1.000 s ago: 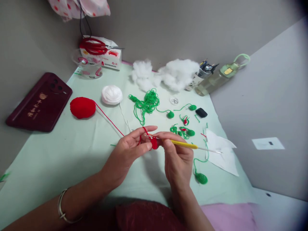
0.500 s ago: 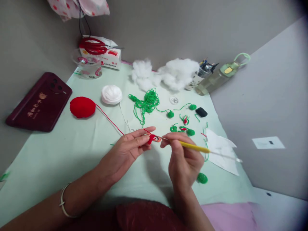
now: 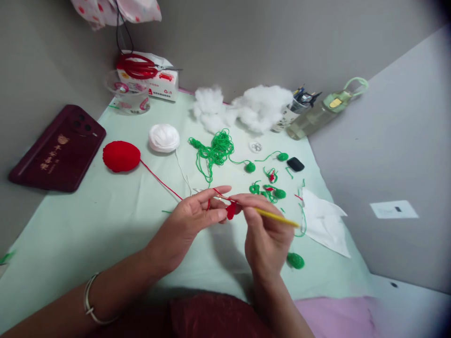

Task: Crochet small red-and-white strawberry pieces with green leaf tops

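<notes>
While the left grip (image 3: 181, 223) pinches small red crochet (image 3: 230, 211), the right grip (image 3: 267, 237) clasps a yellow-handled hook (image 3: 278, 218).

The crochet piece (image 3: 230, 211) is showing red, and the hook (image 3: 276, 218) is showing yellow. From that piece, the yarn ball (image 3: 121, 156) at ten o'clock is matching its red. The stuffing (image 3: 262, 109) toward twelve is gleaming white; the cloth (image 3: 141, 10) at eleven is wearing red spots on pale pink. The bench (image 3: 105, 225) is glowing pale mint.
</notes>
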Available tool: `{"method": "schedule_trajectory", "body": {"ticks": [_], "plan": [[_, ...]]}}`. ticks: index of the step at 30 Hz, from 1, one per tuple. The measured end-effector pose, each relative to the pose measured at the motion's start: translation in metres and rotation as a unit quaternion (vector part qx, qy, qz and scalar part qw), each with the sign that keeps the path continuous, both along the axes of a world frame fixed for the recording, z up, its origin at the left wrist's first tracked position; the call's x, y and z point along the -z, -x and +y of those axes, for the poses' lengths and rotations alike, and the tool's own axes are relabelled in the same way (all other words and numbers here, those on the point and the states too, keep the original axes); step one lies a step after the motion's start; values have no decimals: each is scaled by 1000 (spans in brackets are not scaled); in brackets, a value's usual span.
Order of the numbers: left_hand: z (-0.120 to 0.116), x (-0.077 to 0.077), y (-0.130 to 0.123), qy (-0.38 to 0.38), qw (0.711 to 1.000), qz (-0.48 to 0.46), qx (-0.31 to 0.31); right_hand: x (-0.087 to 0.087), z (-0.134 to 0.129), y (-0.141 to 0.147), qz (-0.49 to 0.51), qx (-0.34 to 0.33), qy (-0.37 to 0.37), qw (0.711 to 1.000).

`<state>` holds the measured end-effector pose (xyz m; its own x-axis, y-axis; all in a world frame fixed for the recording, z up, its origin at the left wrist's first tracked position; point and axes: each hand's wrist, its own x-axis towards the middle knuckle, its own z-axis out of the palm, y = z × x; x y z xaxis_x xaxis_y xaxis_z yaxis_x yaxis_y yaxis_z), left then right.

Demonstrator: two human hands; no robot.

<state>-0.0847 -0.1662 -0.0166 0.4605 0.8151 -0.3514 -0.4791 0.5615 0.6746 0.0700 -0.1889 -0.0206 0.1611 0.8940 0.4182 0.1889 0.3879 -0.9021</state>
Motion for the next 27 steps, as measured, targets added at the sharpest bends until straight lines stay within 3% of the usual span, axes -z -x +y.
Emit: {"method": "schedule_trajectory", "body": {"ticks": [3, 5, 8, 11, 13, 15, 19, 22, 27], "plan": [[4, -1, 4, 8, 1000, -18, 6, -5, 5, -6, 114, -55, 67, 990], [5, -2, 6, 9, 1000, -14, -5, -6, 4, -7, 98, -48, 58, 992], [3, -3, 5, -4, 999, 14, -39, -5, -3, -4, -67, -22, -34, 997], [1, -4, 2, 6, 998, 6, -55, 1, -11, -1, -286, 12, -128, 949], [0, -4, 0, 38, 998, -22, -34, 4, -13, 0, -351, 47, -148, 924], [1, -3, -1, 70, 996, -48, -12, 4, -12, 0, -309, 62, -136, 939], [3, 0, 1, 68, 996, -58, -25, -2, -3, -2, -71, 31, -70, 995], [2, 0, 2, 30, 999, -34, -23, -3, 4, -1, 48, -32, -4, 998], [-1, 1, 1, -6, 1000, 5, -14, 3, 5, 1, 79, -61, 55, 993]]}}
